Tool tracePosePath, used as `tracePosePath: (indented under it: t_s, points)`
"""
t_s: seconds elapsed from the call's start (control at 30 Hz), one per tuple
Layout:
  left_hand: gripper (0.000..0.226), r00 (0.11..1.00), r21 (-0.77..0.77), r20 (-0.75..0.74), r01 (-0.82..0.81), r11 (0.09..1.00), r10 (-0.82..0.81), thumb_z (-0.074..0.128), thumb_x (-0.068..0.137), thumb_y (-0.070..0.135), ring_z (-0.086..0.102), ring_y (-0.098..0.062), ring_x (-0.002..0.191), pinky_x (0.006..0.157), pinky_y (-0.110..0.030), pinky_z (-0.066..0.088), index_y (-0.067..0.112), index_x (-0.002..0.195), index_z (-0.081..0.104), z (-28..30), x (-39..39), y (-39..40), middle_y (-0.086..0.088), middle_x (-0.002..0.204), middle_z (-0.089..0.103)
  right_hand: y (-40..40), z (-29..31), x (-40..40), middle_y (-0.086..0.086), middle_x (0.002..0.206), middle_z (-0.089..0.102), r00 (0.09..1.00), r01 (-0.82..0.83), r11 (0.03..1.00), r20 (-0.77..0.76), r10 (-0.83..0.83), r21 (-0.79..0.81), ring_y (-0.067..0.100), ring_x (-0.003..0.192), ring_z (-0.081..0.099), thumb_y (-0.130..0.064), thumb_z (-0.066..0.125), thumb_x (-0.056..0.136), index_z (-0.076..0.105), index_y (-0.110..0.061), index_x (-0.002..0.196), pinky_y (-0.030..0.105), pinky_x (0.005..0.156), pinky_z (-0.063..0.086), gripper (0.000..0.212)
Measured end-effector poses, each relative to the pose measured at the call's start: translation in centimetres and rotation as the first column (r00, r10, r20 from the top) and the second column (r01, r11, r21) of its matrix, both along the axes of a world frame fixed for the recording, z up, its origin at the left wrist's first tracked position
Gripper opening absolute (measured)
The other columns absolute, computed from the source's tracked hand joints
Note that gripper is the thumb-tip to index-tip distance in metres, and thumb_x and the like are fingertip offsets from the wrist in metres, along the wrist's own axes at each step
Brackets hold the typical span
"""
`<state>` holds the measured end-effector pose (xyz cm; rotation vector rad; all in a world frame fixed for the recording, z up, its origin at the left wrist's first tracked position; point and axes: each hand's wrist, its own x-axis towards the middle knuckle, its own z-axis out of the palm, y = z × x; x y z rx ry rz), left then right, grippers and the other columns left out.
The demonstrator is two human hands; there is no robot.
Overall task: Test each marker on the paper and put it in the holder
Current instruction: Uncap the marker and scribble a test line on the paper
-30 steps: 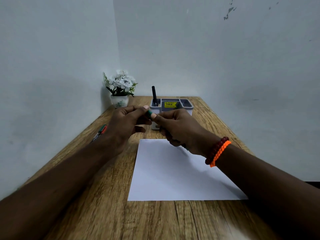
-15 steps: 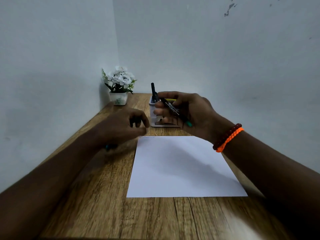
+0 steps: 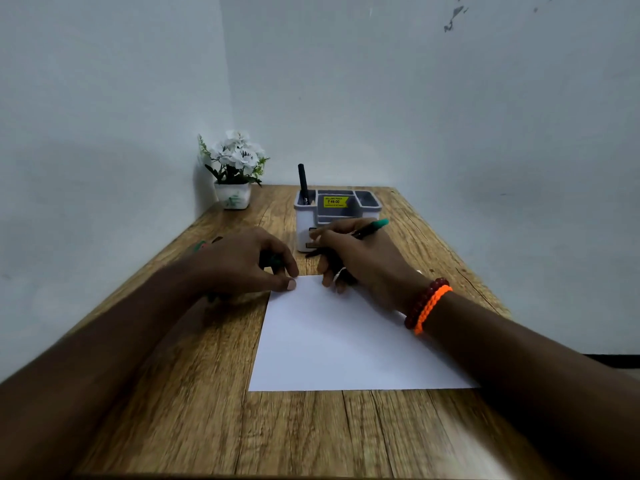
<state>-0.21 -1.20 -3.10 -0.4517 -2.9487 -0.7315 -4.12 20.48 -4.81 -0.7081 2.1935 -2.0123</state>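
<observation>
A white sheet of paper [image 3: 346,344] lies on the wooden table [image 3: 194,393]. My right hand [image 3: 363,261] grips a black marker with a green end [image 3: 375,225]. The hand sits at the paper's far edge and hides the marker's tip. My left hand [image 3: 242,263] rests at the paper's far left corner with its thumb on the sheet. Its curled fingers hold a small dark green cap [image 3: 272,260]. The grey and white holder [image 3: 369,211] stands just behind my hands, with one black marker [image 3: 303,183] upright in its left compartment.
More markers, with green and red ends [image 3: 204,243], lie on the table, mostly hidden behind my left hand. A white pot of white flowers [image 3: 233,195] stands in the back left corner. Walls close in the table at the left and back.
My right hand turned the marker over and brought it down from in front of the holder to the paper's far edge. My left hand slid right until its thumb landed on the paper's corner.
</observation>
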Motion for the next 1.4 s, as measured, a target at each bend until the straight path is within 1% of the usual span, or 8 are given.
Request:
tracePosePath:
  t_s: [0.17,0.3,0.43,0.67,0.93,1.07,1.23,1.4]
  points:
    - [0.011,1.0,0.0,-0.009,0.01,1.0,-0.01,0.083,0.084,0.037,0.064,-0.008,0.081,0.072,-0.033,0.052,0.034,0.095,0.08,-0.2,-0.2,-0.2,0.012,0.089,0.074,-0.2,-0.5,0.0,0.02,0.061,0.061,0.994,0.106,0.991,-0.025,-0.104,0.078,0.023,0.043,0.053,-0.003,0.07,0.091,0.066,0.019,0.088,0.03,0.038,0.044,0.022]
    - [0.012,1.0,0.013,-0.004,0.016,1.0,-0.016,0.083,0.084,0.036,0.062,0.0,0.076,0.066,-0.02,0.047,0.031,0.095,0.08,-0.2,-0.1,0.0,0.012,0.088,0.073,-0.4,-0.7,-0.1,0.027,0.067,0.069,0.988,0.149,0.98,-0.061,-0.143,0.131,0.025,0.044,0.055,-0.013,0.073,0.089,0.069,0.011,0.085,0.03,0.04,0.043,0.024]
    - [0.018,1.0,0.014,-0.006,0.015,1.0,-0.015,0.085,0.08,0.042,0.059,0.006,0.068,0.058,-0.011,0.042,0.031,0.093,0.079,-0.3,-0.2,0.1,0.011,0.085,0.072,-0.6,-1.0,-0.3,0.015,0.067,0.073,0.985,0.161,0.969,-0.093,-0.146,0.187,0.013,0.042,0.059,-0.018,0.077,0.088,0.071,0.004,0.093,0.024,0.036,0.041,0.024]
    - [0.021,1.0,0.023,0.012,-0.007,1.0,0.007,0.085,0.078,0.045,0.064,0.005,0.075,0.068,-0.02,0.046,0.033,0.094,0.079,-0.3,-0.3,0.1,0.012,0.087,0.074,-0.3,-0.2,0.5,0.01,0.061,0.067,0.978,0.157,0.959,-0.172,-0.119,0.234,0.001,0.033,0.05,-0.011,0.072,0.094,0.071,0.011,0.084,0.012,0.036,0.035,0.024]
    - [0.022,1.0,0.027,0.018,-0.002,1.0,0.001,0.085,0.078,0.046,0.065,0.002,0.076,0.07,-0.023,0.048,0.035,0.096,0.079,-0.1,-0.1,0.2,0.01,0.089,0.075,-0.3,-0.1,0.9,0.011,0.059,0.066,0.978,0.151,0.96,-0.18,-0.109,0.234,0.003,0.033,0.049,-0.009,0.071,0.093,0.07,0.011,0.081,0.014,0.037,0.037,0.023]
    - [0.022,1.0,0.036,0.021,-0.005,0.999,0.004,0.085,0.078,0.045,0.065,0.001,0.077,0.072,-0.026,0.051,0.035,0.096,0.08,-0.1,0.0,0.3,0.01,0.089,0.074,-0.4,-0.1,1.0,0.006,0.055,0.065,0.973,0.15,0.957,-0.208,-0.098,0.25,0.004,0.038,0.052,-0.007,0.071,0.092,0.067,-0.001,0.072,0.014,0.042,0.04,0.021]
    - [0.023,1.0,0.02,0.025,-0.015,1.0,0.015,0.085,0.077,0.047,0.065,0.002,0.081,0.074,-0.026,0.052,0.036,0.097,0.079,-0.1,-0.1,0.3,0.011,0.093,0.074,-0.3,-0.1,0.9,0.007,0.056,0.064,0.971,0.164,0.954,-0.211,-0.111,0.252,0.003,0.036,0.05,-0.007,0.072,0.091,0.067,-0.002,0.072,0.014,0.039,0.039,0.021]
    - [0.023,1.0,0.021,0.03,-0.01,1.0,0.009,0.085,0.077,0.047,0.063,0.005,0.077,0.07,-0.024,0.048,0.035,0.097,0.079,-0.1,-0.2,0.3,0.011,0.091,0.073,-0.4,-0.5,0.6,0.012,0.06,0.067,0.969,0.168,0.957,-0.216,-0.117,0.235,0.012,0.044,0.056,-0.009,0.073,0.09,0.069,0.008,0.078,0.02,0.043,0.044,0.022]
